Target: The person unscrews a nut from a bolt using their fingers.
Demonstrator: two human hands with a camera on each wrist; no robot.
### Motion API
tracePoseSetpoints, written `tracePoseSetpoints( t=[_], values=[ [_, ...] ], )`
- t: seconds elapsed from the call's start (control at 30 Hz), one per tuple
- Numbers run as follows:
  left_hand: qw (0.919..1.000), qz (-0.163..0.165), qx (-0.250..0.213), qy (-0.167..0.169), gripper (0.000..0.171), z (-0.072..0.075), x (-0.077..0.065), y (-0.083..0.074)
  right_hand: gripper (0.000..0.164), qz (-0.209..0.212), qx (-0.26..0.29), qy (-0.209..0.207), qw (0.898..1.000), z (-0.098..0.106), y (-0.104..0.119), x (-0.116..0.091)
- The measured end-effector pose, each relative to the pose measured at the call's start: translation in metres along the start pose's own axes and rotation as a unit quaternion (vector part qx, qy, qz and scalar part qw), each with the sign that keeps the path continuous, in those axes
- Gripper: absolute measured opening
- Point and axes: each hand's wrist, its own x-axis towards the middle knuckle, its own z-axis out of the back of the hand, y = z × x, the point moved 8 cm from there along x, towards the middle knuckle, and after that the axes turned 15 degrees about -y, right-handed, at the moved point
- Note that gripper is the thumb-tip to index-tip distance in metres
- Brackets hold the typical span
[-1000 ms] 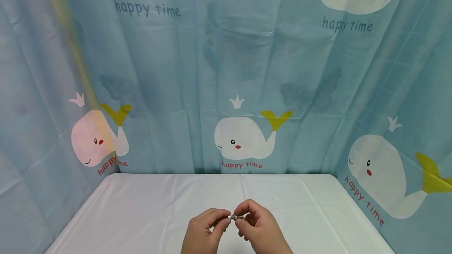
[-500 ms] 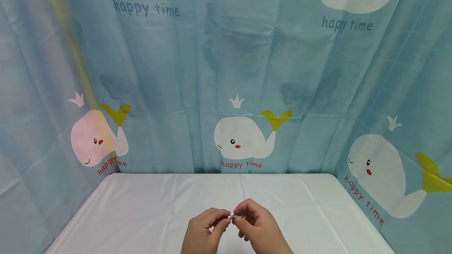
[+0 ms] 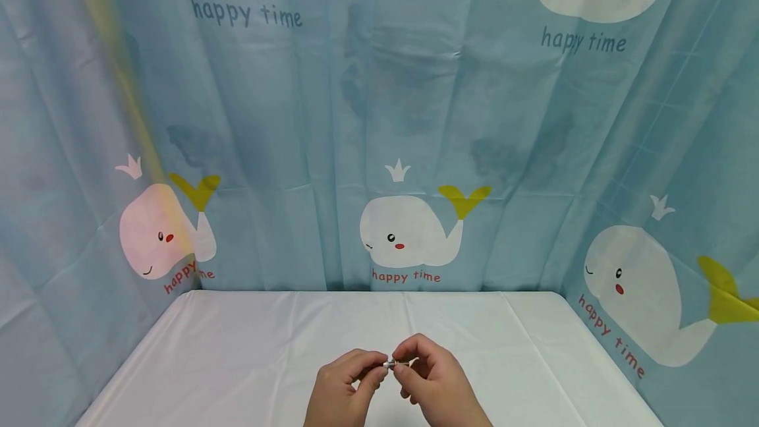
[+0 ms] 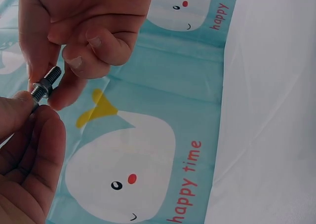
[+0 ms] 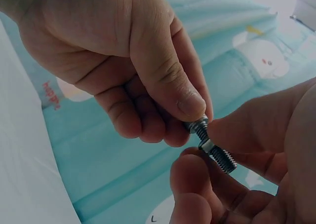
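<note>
Between my two hands a small silver threaded bolt point(image 3: 389, 365) lies sideways above the white table. A nut point(image 4: 43, 88) sits partway along its thread, and the bare threaded end point(image 5: 224, 161) shows beyond it in the right wrist view. My left hand point(image 3: 346, 384) pinches the other end of the bolt between thumb and index finger. From the right, my right hand point(image 3: 437, 381) has its thumb and index finger at the nut, covering part of the thread in the head view. Its remaining fingers are curled loosely below.
A white cloth covers the table point(image 3: 249, 341) under my hands. Behind it and at both sides hangs a blue curtain point(image 3: 296, 150) with printed whales and lettering.
My right thumb and index finger have closed in on the bolt and now cover more of its thread. The left hand stays in place with its grip.
</note>
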Motion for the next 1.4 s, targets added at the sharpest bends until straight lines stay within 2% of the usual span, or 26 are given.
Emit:
tracePoseSetpoints(
  t=[0.23,0.47,0.63,0.87,1.2,1.4],
  values=[
    [1.0,0.0,0.002,-0.001,0.005,-0.0002,0.0002,-0.0007,0.019,-0.011,-0.001,-0.004,1.0,0.0008,-0.0015,0.0007],
    [1.0,0.004,0.001,0.003,0.005,-0.0004,-0.0004,0.0003,0.013,-0.012,-0.004,-0.004,1.0,0.0008,-0.0007,-0.0008],
    [1.0,0.0,0.002,0.0,0.005,0.0003,-0.0004,0.0002,0.015,-0.021,0.006,-0.002,1.0,0.0,0.0005,-0.0012],
    [1.0,-0.005,0.005,-0.006,0.007,0.0012,0.0,-0.0009,0.018,-0.001,0.012,0.007,1.0,-0.0007,0.0029,-0.0017],
    [0.9999,-0.006,0.005,-0.009,0.007,0.0016,0.0002,0.0,0.017,-0.017,0.04,0.014,0.999,-0.0007,-0.0003,-0.0012],
    [1.0,-0.003,0.005,-0.008,0.006,0.0017,0.0005,-0.0005,0.015,0.003,0.026,0.014,1.0,-0.0007,0.0015,-0.0008]
  ],
)
